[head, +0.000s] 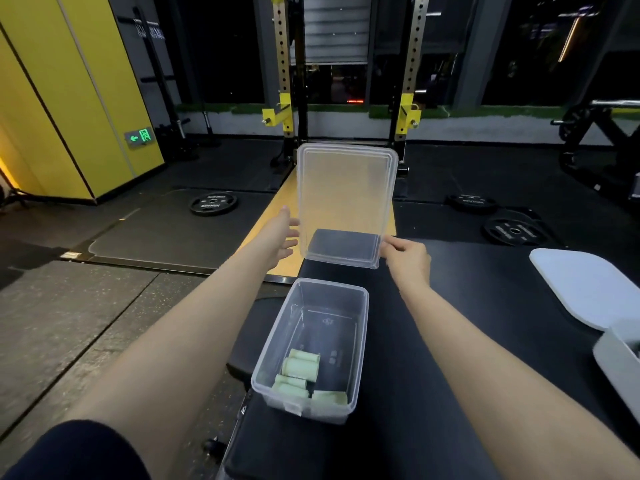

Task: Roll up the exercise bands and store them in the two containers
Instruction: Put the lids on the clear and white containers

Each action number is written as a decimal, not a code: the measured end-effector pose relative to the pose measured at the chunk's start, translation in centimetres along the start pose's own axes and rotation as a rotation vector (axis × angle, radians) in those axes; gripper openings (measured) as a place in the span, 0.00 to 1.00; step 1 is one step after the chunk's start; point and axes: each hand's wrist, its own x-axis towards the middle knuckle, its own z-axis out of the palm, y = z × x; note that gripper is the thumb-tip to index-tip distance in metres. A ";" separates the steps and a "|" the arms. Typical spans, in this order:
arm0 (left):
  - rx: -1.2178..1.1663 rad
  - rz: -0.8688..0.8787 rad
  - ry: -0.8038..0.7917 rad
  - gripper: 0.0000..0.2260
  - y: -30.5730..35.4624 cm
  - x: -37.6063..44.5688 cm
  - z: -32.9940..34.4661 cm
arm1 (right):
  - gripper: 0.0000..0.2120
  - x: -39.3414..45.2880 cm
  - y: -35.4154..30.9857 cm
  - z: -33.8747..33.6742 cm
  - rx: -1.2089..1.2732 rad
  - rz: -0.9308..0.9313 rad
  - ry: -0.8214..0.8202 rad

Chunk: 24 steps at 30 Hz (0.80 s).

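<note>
A clear plastic container (360, 341) stands open on the black bench (433, 341). Several rolled pale green exercise bands (300, 368) lie at its near end. Above and beyond it a clear lid (346, 188) is held upright in the air. My right hand (407, 254) pinches the lid's lower right corner. My left hand (282, 237) is beside the lid's left edge with fingers spread, close to it but not clearly gripping. A second, white container (620, 362) sits at the right edge, mostly cut off, with a white lid (585, 285) lying behind it.
The bench runs away from me over a wooden lifting platform (277, 209). A yellow and black squat rack (346, 98) stands beyond. Weight plates (213, 203) lie on the dark rubber floor to the left and right. A yellow wall is at the left.
</note>
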 end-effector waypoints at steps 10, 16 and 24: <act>-0.110 -0.048 -0.250 0.28 -0.4 -3.9 -2.8 | 0.22 -3.5 0.3 -0.9 0.276 0.223 -0.171; -0.210 -0.072 -0.270 0.11 -1.7 -6.2 -3.2 | 0.20 -6.8 1.3 -1.0 0.317 0.278 -0.260; 0.001 -0.115 -0.152 0.12 -7.2 -6.8 -3.4 | 0.18 -10.5 3.6 0.1 0.180 0.202 -0.232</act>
